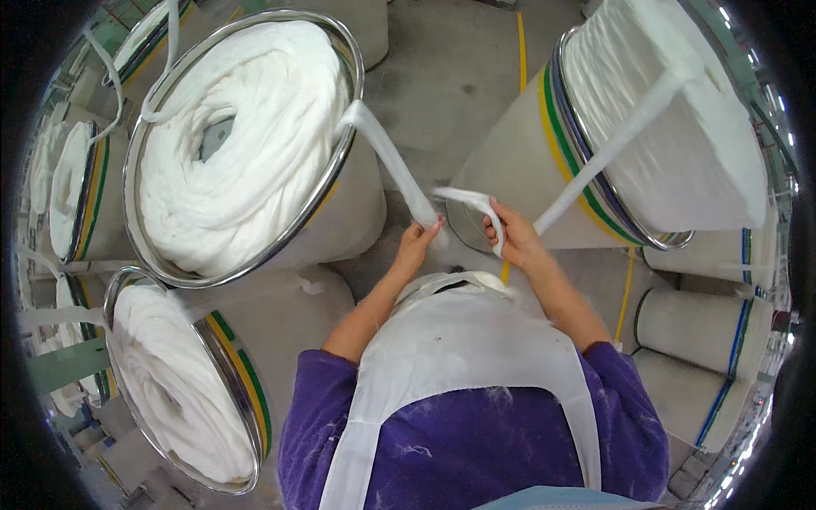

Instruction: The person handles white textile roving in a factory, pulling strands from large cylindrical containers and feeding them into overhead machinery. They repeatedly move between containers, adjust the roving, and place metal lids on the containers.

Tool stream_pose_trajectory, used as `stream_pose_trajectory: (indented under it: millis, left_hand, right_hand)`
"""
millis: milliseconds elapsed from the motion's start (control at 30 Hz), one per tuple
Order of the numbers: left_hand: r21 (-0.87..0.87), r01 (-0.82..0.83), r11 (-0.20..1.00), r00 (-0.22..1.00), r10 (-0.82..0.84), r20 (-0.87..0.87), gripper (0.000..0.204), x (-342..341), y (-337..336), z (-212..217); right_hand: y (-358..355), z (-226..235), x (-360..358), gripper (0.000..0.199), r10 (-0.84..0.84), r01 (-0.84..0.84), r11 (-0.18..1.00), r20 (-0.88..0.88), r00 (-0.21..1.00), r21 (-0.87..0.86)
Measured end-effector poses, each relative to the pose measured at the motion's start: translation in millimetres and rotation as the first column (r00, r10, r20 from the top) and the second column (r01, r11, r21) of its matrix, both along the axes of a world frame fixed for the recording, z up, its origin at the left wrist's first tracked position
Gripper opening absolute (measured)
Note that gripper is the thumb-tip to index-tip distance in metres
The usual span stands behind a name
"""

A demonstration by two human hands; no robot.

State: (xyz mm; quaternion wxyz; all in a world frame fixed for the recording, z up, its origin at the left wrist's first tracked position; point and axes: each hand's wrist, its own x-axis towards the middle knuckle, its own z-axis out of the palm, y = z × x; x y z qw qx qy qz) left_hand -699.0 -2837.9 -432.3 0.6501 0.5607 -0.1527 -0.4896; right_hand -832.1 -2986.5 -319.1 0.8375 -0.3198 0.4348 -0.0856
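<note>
**Two sliver ends held between tall cans**

Tall cans crowd the person on every side. The left can (246, 144), steel-rimmed and packed with coiled white sliver, stands ahead to the left; a second full can (183, 382) sits just below it, close to the left elbow. The right can (646, 127) leans in ahead to the right, its white coil rising well above the rim. More cans line the far left edge and the lower right. Bare grey floor (459, 76) shows between the two front cans, with a yellow line running across it.

The cans are off-white cylinders; coloured bands of yellow, green and blue circle them just under the rims.

The left hand (416, 246) has its fingers closed around the left sliver (391, 161), which runs up to the left can's rim. The right hand (510, 234) pinches the right sliver (612, 144), which stretches up to the right can; its loose end curls over the fingers. Both hands are near each other, in front of a white apron (459, 340).
</note>
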Motion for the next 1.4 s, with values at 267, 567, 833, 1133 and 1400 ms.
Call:
stream_pose_trajectory:
  millis: [267, 567, 833, 1133, 1400]
  left_hand:
    - [-0.116, -0.074, 0.99, 0.926, 0.024, -0.376, 0.045, -15, -9, 109]
    - [-0.181, -0.141, 0.973, 0.941, 0.075, -0.329, 0.05, -35, -10, 163]
    - [-0.144, -0.149, 0.978, 0.857, 0.055, -0.513, 0.038, -43, -9, 152]
    - [-0.427, -0.157, 0.89, 0.925, -0.019, -0.379, 0.067, -44, -17, 179]
    - [-0.366, -0.269, 0.891, 0.887, 0.081, -0.455, 0.054, -50, -32, 199]
  right_hand:
    - [2, 19, -10, 0.03, 0.04, 0.002, 0.928, 0.106, 0.994, -0.373]
    - [21, 45, -20, 0.059, 0.241, -0.035, 0.738, 0.215, 0.946, -0.674]
    - [20, 57, -28, 0.044, 0.173, 0.142, 0.716, 0.371, 0.912, -0.684]
    - [20, 74, -51, 0.023, 0.218, -0.025, 0.746, 0.209, 0.953, -0.665]
    - [17, 52, -106, 0.044, 0.263, -0.118, 0.113, -0.085, 0.961, -0.987]
